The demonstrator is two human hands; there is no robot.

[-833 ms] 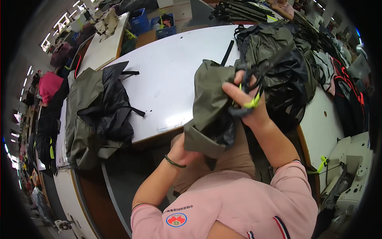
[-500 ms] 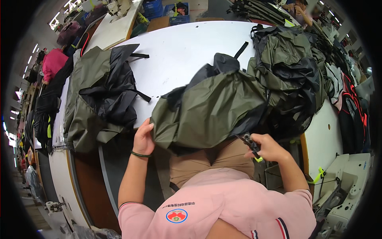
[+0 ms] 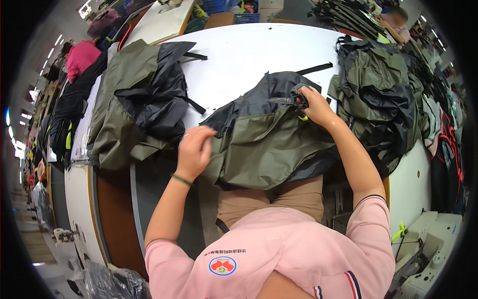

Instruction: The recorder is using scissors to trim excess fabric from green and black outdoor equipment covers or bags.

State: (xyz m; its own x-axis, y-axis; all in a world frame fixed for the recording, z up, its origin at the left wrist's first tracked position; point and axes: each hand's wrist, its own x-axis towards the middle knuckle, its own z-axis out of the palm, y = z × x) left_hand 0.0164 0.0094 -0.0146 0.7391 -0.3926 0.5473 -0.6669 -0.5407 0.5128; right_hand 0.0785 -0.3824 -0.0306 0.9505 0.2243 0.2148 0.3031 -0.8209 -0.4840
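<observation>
An olive-green and black fabric bag piece (image 3: 271, 144) lies over the table's near edge and hangs toward my lap, a black strap (image 3: 316, 69) sticking out at its far right. At its left edge my left hand (image 3: 195, 152) is closed, fingers bent on the fabric; the fingertips are partly hidden. My right hand (image 3: 314, 105) grips small black thread snips (image 3: 300, 99) with a yellow-green end, held over the black upper part of the piece. The snips' blades are hard to make out against the dark cloth.
A similar olive and black piece (image 3: 134, 99) lies to the left, and a heap of them (image 3: 376, 94) to the right. The white table (image 3: 239, 50) runs behind. A white sewing machine (image 3: 433, 249) stands at lower right. Another person (image 3: 396, 25) sits at far right.
My right hand with the snips has moved from the near right edge up to the far black part. My left hand has shifted up along the left edge. The piece now lies flatter.
</observation>
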